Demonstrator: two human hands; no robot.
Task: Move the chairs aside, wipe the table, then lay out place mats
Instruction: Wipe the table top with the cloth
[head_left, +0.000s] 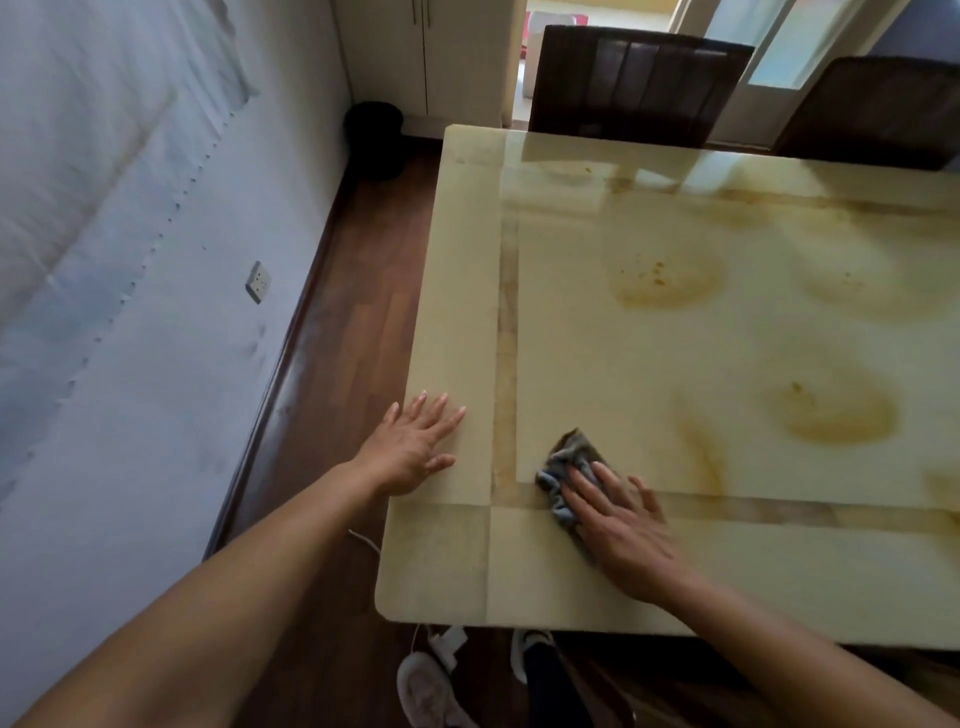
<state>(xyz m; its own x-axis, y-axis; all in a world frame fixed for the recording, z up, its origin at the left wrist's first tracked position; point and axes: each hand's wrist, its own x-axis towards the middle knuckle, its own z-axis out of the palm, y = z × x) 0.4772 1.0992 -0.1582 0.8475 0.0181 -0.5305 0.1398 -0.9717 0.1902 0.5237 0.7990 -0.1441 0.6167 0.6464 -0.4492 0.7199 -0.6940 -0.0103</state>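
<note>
A glossy cream marble-look table (701, 332) fills the right of the view, with yellow-brown blotches across its top. My right hand (621, 525) presses flat on a crumpled grey cloth (566, 467) near the table's front left corner. My left hand (415, 447) rests open and flat on the table's left edge, fingers spread, holding nothing. Two dark brown chairs stand against the far side: one chair (634, 85) at the middle, a second chair (872, 111) at the far right. No place mats are in view.
A white wall with a socket (258, 281) runs along the left, leaving a narrow strip of wooden floor (358, 291) beside the table. A black bin (375, 136) stands in the far corner by white cupboards. A white cable and plug (449, 639) lie by my feet.
</note>
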